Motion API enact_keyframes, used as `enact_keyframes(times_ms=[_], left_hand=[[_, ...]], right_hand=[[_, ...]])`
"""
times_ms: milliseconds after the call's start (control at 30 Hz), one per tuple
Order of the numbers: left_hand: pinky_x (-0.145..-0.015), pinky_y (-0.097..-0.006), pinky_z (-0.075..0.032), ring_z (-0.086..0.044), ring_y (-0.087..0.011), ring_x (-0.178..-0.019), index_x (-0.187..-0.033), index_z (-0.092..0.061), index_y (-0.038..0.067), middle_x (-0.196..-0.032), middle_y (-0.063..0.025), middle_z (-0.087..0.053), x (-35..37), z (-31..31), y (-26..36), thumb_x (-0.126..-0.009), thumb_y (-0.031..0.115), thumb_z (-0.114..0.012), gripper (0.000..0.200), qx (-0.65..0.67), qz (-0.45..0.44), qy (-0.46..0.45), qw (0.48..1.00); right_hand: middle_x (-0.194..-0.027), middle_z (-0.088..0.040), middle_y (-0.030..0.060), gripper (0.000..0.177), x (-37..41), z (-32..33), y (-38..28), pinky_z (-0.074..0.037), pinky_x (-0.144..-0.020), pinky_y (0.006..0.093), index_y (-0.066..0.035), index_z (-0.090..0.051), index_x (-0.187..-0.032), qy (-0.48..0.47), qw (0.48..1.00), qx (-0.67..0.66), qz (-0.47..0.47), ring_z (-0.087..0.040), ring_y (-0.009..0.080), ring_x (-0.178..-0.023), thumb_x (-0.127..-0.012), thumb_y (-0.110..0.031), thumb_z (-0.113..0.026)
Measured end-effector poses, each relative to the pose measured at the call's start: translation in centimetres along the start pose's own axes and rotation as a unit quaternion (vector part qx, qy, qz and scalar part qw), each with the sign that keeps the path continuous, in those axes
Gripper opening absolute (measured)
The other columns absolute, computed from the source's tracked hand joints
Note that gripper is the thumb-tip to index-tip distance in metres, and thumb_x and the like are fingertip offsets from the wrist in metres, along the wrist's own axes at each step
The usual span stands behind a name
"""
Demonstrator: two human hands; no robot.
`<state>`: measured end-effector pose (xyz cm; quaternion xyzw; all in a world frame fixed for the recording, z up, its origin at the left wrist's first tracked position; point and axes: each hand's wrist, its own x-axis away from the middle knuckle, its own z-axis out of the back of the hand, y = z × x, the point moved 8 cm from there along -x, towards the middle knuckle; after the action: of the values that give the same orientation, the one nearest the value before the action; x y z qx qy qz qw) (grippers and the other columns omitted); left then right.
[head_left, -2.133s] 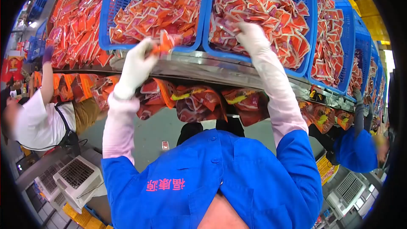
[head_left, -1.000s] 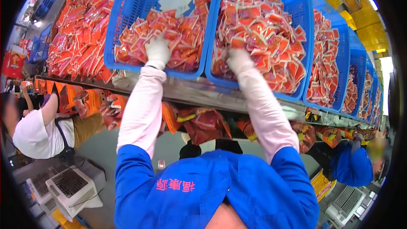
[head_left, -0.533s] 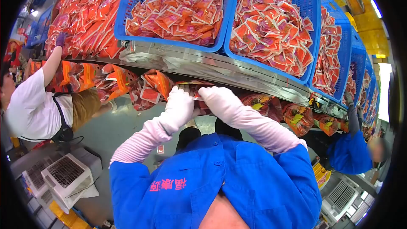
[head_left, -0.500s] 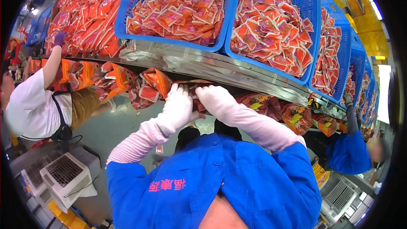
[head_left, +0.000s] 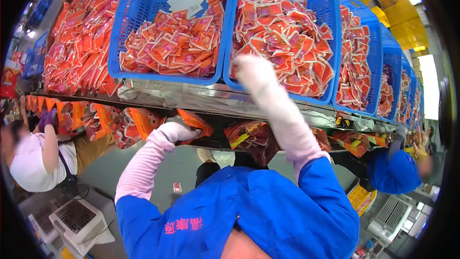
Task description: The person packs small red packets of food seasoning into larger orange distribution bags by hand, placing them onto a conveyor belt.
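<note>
Two gloved hands, split by the steel shelf point(head_left: 201, 98). The left hand point(head_left: 176, 132) is under the shelf's front lip, clenched on an orange pouch point(head_left: 194, 119). The pouch sticks out up and to the right of the fist, its long axis slanting along the lip. The right hand point(head_left: 254, 69) is above the shelf, arm stretched full, palm down on the red sachets point(head_left: 282, 29) at the near edge of the blue basket point(head_left: 337, 43). It is blurred, so I cannot tell if its fingers grip a sachet or just rest on the heap. The sachet heap runs up and away from the right hand, so the right hand is the nearer one. A second basket point(head_left: 115, 33) sits on the shelf to the left.
</note>
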<state>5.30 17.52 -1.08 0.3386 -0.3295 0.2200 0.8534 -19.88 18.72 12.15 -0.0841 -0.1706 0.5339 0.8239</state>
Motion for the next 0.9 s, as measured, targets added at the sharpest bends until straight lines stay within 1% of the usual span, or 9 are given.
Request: enact_keyframes(times_ms=[133,233,300,433,567,633,733,833,900], left_hand=[[-0.074,-0.043,-0.055,-0.071,-0.0327,-0.077,-0.083,-0.075,0.005,-0.078,-0.0157,-0.071,4.7,4.9,4.7,-0.082,0.061,-0.067,0.057,-0.199,0.032,-0.123,0.972],[-0.069,-0.0444,-0.054,-0.068,-0.0363,-0.074,-0.079,-0.072,0.008,-0.077,-0.0173,-0.069,5.9,15.4,7.9,-0.084,0.047,-0.069,0.039,-0.027,-0.109,0.163,0.98],[-0.072,-0.0476,-0.053,-0.067,-0.0393,-0.082,-0.095,-0.07,0.007,-0.083,-0.0178,-0.068,1.5,20.6,4.1,-0.091,0.033,-0.063,0.027,-0.125,0.019,0.39,0.912],[-0.085,-0.0482,-0.055,-0.07,-0.0335,-0.099,-0.108,-0.072,0.009,-0.106,-0.0145,-0.073,-12.3,19.8,-4.7,-0.089,0.041,-0.063,0.039,-0.179,0.193,0.267,0.927],[-0.087,-0.0486,-0.055,-0.067,-0.0328,-0.106,-0.106,-0.076,0.02,-0.108,-0.0091,-0.073,-13.9,20.1,-8.3,-0.089,0.035,-0.066,0.025,-0.097,0.2,0.328,0.918],[-0.083,-0.0501,-0.053,-0.065,-0.0318,-0.103,-0.102,-0.073,0.014,-0.102,-0.0104,-0.072,-7.8,21.2,-4.2,-0.09,0.029,-0.066,0.021,-0.191,0.038,0.51,0.838],[-0.079,-0.0339,-0.053,-0.069,-0.0231,-0.09,-0.105,-0.068,0.004,-0.094,-0.0106,-0.071,2.3,19.8,0.9,-0.09,0.005,-0.061,0.017,0.087,-0.121,0.473,0.868],[-0.081,-0.0293,-0.054,-0.07,-0.0188,-0.089,-0.105,-0.066,0.0,-0.096,-0.011,-0.071,11.3,14.2,8.3,-0.079,-0.013,-0.059,0.03,0.2,-0.311,0.364,0.855],[-0.084,-0.0325,-0.056,-0.072,-0.0252,-0.094,-0.103,-0.067,0.002,-0.101,-0.0119,-0.071,13.6,9.1,11.0,-0.074,-0.012,-0.064,0.033,0.119,-0.349,0.347,0.862]], right_hand=[[-0.105,-0.071,0.0196,0.021,-8.1,-7.7,11.5,-0.054,-0.092,0.0442,-0.01,-0.071,-0.105,-0.036,0.991,0.093,-0.085,-0.067,0.0364,-0.104,-0.089,-0.017,-0.061],[-0.104,-0.071,0.0192,0.021,-7.3,-9.4,11.8,-0.053,-0.091,0.0442,-0.007,-0.07,-0.106,-0.108,0.988,0.101,-0.045,-0.068,0.0359,-0.103,-0.088,-0.017,-0.065],[-0.104,-0.072,0.0195,0.026,-4.7,-4.4,9.9,-0.054,-0.089,0.043,-0.006,-0.069,-0.111,-0.095,0.993,-0.055,-0.031,-0.069,0.0361,-0.101,-0.086,-0.015,-0.068],[-0.089,-0.07,0.0198,0.022,5.8,4.0,3.5,-0.056,-0.076,0.0415,-0.003,-0.07,-0.107,-0.102,0.918,-0.352,0.15,-0.071,0.0319,-0.083,-0.086,-0.011,-0.066],[-0.103,-0.075,0.0122,0.023,14.4,-5.6,-4.3,-0.056,-0.083,0.0374,-0.006,-0.073,-0.109,-0.287,0.938,0.069,0.18,-0.072,0.0261,-0.094,-0.089,-0.015,-0.065],[-0.101,-0.075,0.0096,0.025,13.3,-17.0,-4.0,-0.057,-0.083,0.0412,-0.01,-0.077,-0.101,-0.369,0.926,0.039,0.067,-0.072,0.0307,-0.093,-0.077,-0.014,-0.075],[-0.111,-0.073,0.0123,0.028,13.0,-30.7,-4.8,-0.056,-0.085,0.0393,-0.009,-0.074,-0.109,-0.43,0.888,0.113,0.116,-0.071,0.0287,-0.101,-0.089,-0.026,-0.067],[-0.112,-0.071,0.0135,0.028,8.1,-32.6,-5.0,-0.052,-0.092,0.0379,-0.012,-0.071,-0.112,0.004,0.999,-0.04,0.006,-0.067,0.0232,-0.105,-0.088,-0.027,-0.067],[-0.102,-0.072,0.0117,0.021,10.7,-26.2,-5.9,-0.053,-0.082,0.0371,-0.013,-0.075,-0.102,-0.301,0.947,-0.111,0.008,-0.068,0.0218,-0.092,-0.089,-0.027,-0.066]])
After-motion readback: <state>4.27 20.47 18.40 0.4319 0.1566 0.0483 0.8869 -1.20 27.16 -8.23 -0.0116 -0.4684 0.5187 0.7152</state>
